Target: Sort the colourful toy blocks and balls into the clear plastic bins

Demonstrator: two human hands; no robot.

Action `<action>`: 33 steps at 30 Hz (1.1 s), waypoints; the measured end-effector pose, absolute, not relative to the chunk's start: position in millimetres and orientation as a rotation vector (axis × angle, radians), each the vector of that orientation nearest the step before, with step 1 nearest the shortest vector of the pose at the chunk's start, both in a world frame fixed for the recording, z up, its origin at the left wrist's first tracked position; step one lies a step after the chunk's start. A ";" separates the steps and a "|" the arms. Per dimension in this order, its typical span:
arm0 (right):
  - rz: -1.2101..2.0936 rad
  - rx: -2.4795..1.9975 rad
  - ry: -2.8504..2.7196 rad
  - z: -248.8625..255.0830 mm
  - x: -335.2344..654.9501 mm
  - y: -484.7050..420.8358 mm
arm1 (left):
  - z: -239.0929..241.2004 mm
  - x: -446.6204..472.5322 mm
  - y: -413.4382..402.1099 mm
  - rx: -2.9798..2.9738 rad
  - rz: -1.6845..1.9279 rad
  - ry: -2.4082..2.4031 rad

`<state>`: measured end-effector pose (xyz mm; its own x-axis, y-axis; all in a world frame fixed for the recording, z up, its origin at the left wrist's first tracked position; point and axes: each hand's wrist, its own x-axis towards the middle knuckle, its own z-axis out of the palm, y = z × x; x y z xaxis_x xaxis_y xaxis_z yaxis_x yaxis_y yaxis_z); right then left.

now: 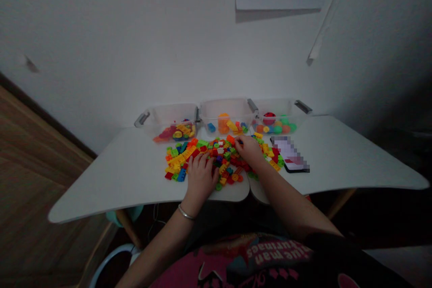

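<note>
A wide heap of toy building bricks [182, 159] in yellow, red, green, blue and orange lies on the white table. My left hand [200, 175] rests on the left part of the heap, palm down, its fingers apart and touching bricks. At the back of the heap, my right hand [250, 149] has its thumb and fingers pinched on an orange brick [231, 140]. Part of the heap is hidden beneath both hands.
Three clear bins stand along the wall: the left bin [162, 114] holds mixed toys, the middle bin [211, 107] bricks and an orange piece, the right bin [286, 107] balls. A phone [288, 153] lies right of the heap on the white table [354, 157].
</note>
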<state>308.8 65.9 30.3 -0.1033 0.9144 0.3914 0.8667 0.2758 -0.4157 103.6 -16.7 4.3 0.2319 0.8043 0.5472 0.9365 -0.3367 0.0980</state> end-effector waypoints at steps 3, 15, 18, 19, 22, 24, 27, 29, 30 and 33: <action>0.147 -1.446 -1.802 42.4 314.1 70.5 | 4.0 103.7 -16.6 -2.255 -0.762 -1.647; -0.033 -1.262 -1.659 97.7 334.4 125.9 | 5.1 103.5 -17.8 -2.261 -0.769 -1.645; -0.035 -1.361 -1.738 94.3 327.0 135.2 | 4.6 103.0 -17.3 -2.264 -0.772 -1.641; -0.033 -1.400 -1.775 93.7 324.0 135.8 | 4.3 102.9 -17.1 -2.263 -0.774 -1.639; -0.078 -1.520 -1.913 94.7 315.8 131.1 | 3.6 102.9 -16.8 -2.261 -0.782 -1.632; -0.140 -1.572 -1.986 96.6 312.6 125.3 | 3.6 103.2 -16.9 -2.264 -0.781 -1.634; -0.188 -1.587 -2.039 98.8 311.5 118.7 | 4.5 103.9 -17.4 -2.266 -0.774 -1.645; -0.182 -1.587 -2.051 99.0 312.3 116.8 | 5.0 104.2 -17.7 -2.269 -0.771 -1.648; -0.173 -1.583 -2.054 98.7 312.8 116.5 | 5.1 104.2 -17.8 -2.271 -0.772 -1.647; -0.158 -1.553 -2.049 96.5 314.2 116.8 | 4.8 103.9 -17.8 -2.268 -0.777 -1.644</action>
